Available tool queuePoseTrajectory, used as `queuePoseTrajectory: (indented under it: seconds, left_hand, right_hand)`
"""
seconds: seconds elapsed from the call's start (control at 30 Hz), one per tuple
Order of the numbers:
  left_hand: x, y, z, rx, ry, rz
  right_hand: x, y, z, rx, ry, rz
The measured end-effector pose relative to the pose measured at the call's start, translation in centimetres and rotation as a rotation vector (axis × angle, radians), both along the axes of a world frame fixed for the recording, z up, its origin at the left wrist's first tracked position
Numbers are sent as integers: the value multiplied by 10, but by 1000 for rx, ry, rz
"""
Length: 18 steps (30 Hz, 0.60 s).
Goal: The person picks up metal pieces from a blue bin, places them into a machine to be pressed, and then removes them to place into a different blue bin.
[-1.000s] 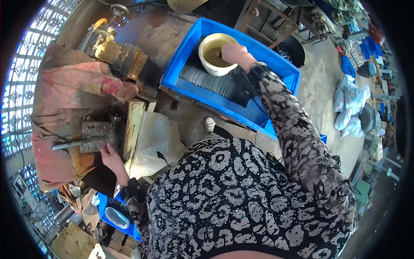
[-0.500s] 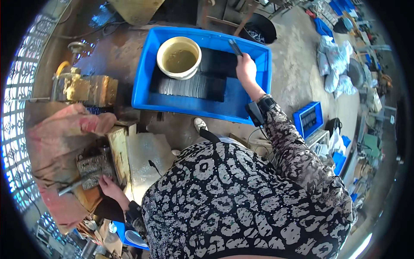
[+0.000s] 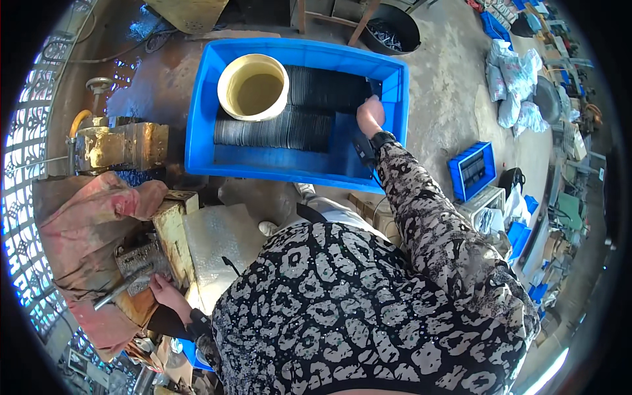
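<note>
Reaching forward into the large blue plastic crate (image 3: 197, 141), the right hand (image 3: 370, 113) rests its fingers on the far right end of the rows of thin dark metal discs (image 3: 289, 128) stacked on edge inside; whether its grip has closed on any disc cannot be told from this angle. A black band circles that wrist. In the crate's left part a round cream plastic tub (image 3: 253, 85) of murky yellowish liquid sits on top of the disc rows. Down at the lower left, the left hand (image 3: 168, 293) lies against the grey metal die block (image 3: 141, 260) on the worn bench (image 3: 217, 243), fingers curled at its edge, beside a slim metal rod (image 3: 118, 293) and a crumpled pink cloth (image 3: 92, 217).
</note>
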<state>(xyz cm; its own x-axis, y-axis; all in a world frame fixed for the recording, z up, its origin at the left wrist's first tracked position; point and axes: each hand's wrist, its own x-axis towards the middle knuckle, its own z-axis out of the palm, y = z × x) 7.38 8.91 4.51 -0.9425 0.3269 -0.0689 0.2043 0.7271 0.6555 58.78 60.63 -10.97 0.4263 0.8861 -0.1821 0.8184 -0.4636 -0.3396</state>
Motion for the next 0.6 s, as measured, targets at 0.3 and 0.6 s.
queuePoseTrajectory:
  seconds: [0.3,0.6]
  left_hand:
    - [4,6,2,-33,-11,4]
    - [7,12,0,57,67,-56]
  right_hand:
    - [-2,1,18,-121,-102,145]
    - [-1,8,15,-188,-193,167]
